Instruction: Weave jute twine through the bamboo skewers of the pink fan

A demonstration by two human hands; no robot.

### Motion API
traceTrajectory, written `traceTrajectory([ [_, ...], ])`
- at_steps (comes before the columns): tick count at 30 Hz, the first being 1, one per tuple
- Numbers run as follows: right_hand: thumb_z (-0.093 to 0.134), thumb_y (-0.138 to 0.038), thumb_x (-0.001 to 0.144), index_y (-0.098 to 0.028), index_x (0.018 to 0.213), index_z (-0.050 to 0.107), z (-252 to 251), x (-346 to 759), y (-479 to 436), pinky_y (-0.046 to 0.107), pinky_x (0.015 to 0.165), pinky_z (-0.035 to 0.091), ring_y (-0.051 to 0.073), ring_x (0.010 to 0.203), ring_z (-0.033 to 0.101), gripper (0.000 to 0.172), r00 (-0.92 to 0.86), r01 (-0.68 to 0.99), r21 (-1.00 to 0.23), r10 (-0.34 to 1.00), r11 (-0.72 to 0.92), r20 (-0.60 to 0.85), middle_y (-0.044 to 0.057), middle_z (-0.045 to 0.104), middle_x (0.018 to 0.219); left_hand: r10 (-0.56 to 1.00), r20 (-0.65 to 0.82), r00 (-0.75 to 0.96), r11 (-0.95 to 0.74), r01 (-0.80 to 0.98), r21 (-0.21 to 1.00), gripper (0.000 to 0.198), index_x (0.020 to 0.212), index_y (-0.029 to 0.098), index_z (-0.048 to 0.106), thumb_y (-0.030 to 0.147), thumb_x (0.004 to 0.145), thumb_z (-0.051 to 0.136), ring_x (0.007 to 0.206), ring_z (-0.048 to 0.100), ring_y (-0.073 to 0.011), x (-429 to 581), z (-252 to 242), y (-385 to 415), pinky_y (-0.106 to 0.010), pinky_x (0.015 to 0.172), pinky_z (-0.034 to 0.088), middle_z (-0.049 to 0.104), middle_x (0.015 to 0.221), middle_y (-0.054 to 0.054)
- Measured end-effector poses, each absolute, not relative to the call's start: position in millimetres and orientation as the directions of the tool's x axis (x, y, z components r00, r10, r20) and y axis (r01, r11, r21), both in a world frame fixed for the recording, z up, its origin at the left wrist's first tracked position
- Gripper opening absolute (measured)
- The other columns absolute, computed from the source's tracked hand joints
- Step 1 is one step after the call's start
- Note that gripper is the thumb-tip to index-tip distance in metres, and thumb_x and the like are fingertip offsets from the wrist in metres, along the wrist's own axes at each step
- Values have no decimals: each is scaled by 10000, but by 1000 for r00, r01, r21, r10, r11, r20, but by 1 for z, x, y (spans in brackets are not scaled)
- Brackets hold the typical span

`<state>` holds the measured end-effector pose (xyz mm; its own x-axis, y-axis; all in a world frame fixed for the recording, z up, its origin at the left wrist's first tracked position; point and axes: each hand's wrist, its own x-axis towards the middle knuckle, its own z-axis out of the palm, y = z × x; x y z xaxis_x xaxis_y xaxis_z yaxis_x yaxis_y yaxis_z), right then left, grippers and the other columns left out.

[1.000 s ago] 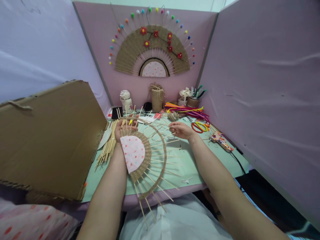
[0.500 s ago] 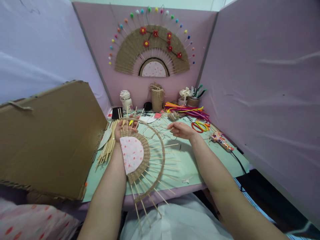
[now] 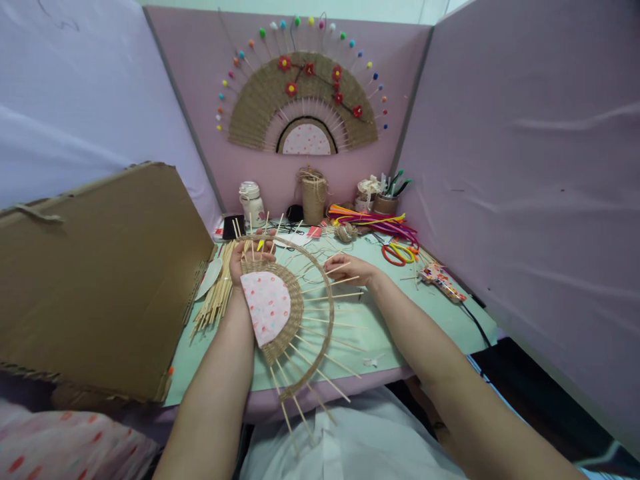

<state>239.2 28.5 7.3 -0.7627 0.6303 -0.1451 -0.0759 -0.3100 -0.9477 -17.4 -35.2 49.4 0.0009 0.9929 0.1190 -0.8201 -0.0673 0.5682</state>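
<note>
A left hand (image 3: 250,257) holds up a half-finished semicircular fan of thin wooden sticks and woven brown twine (image 3: 295,313), fingers curled over its top edge. A pink spotted fabric half-circle (image 3: 267,305) fills the fan's centre. The right hand (image 3: 347,269) touches the sticks at the fan's outer twine rim; its grip is unclear. Below lies a pale green tabletop (image 3: 400,320). A loose bundle of wooden sticks (image 3: 215,297) lies left of the fan, beside a large brown cardboard sheet (image 3: 100,280). Orange-handled scissors (image 3: 399,253) lie further right.
</note>
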Motion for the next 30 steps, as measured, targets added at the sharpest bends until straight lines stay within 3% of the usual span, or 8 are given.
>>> traceTrajectory([
  [4,832,-289,536,-126,791,605,5,235,22,175,458,294,49,519,453,378,-802,-6,-953,571,-301,-175,-26,583,657,992,109,60,-15,-813,583,428,1235,215,553,385,885,372,907,598,-164,-7,49,-37,-211,560,441,580,1236,-128],
  [8,822,-320,554,-109,768,609,6,240,22,174,460,310,55,518,465,368,-826,41,-967,536,-253,-175,-31,561,613,990,124,65,-20,-810,586,421,1225,214,562,369,881,374,927,596,-165,-3,48,-40,-212,566,445,574,1251,-119],
  [11,824,-314,551,-124,792,596,8,240,22,165,442,275,40,488,416,382,-818,16,-965,552,-261,-163,-55,512,588,989,130,67,-22,-811,584,423,1208,192,572,370,879,374,932,594,-166,-5,47,-41,-214,577,455,575,1242,-131],
  [15,774,-350,627,-131,777,588,12,234,19,171,408,151,16,423,230,324,-812,13,-957,556,-288,-178,-102,336,496,989,147,-1,-86,-813,575,408,1196,196,574,361,875,382,939,592,-168,-7,47,-40,-219,598,467,591,1207,-129],
  [21,739,-306,666,-142,1092,624,19,231,16,199,423,156,36,444,180,471,-822,-63,-977,566,-204,-65,-111,275,498,995,99,-29,-82,-806,587,376,1159,184,583,330,864,399,892,616,-154,-11,44,-36,-227,626,492,615,1164,-127],
  [25,740,-339,661,-136,1096,653,15,237,17,201,436,206,41,460,269,488,-836,22,-994,543,-103,-74,-68,446,541,996,-87,18,68,-791,608,320,1081,135,603,267,842,437,809,662,-174,-17,42,-28,-292,685,531,679,1007,-133],
  [28,738,-382,656,-119,1053,687,12,243,15,202,440,229,46,487,335,479,-857,86,-996,508,-24,-87,-17,557,641,936,-343,75,304,-663,684,315,1037,85,613,281,853,448,751,689,-233,-18,45,-31,-352,665,549,704,853,-164],
  [30,729,-402,664,-111,1054,692,12,247,12,204,446,231,48,492,337,487,-867,103,-995,489,-1,-90,-13,559,639,902,-425,79,389,-576,719,346,1034,67,619,324,862,463,725,697,-260,-16,46,-46,-362,635,556,709,811,-177],
])
